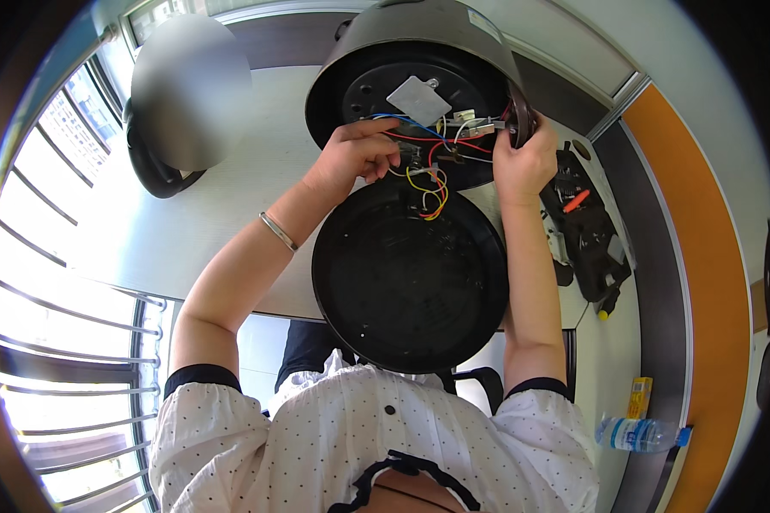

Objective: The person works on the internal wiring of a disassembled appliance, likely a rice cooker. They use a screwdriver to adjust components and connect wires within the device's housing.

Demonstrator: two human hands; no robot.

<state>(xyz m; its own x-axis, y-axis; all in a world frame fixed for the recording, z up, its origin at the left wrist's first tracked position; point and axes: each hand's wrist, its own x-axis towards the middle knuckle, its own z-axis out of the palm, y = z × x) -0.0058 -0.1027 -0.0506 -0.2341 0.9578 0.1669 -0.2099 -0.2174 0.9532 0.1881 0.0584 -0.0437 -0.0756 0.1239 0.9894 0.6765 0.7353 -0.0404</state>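
Housing (415, 32) of a dark, pot-shaped appliance, seen from the head camera, lies on its side at the top centre of a pale table (261, 171), its open underside facing the wearer. Inside are a silvery metal plate (419, 100) and red, blue and white wires (415, 138). Below it, nearer the wearer, a round black cover (411, 274) reaches past the table's near edge; yellow and red leads (443, 201) run between the two.

The left hand (358, 154), a silver bangle (278, 232) on its forearm, is at the opening's lower left, fingers bent and narrowly spaced beside the wiring — whether they pinch a wire, I cannot tell. The right hand (526, 164) is closed around a brown handle (520, 115) on the housing's right side.

Farther right lies a black tool holder (592, 248) with an orange-red tool handle (577, 201) — and, nearer the wearer, a yellow box (639, 398) and a clear bottle (646, 434) with a blue cap.
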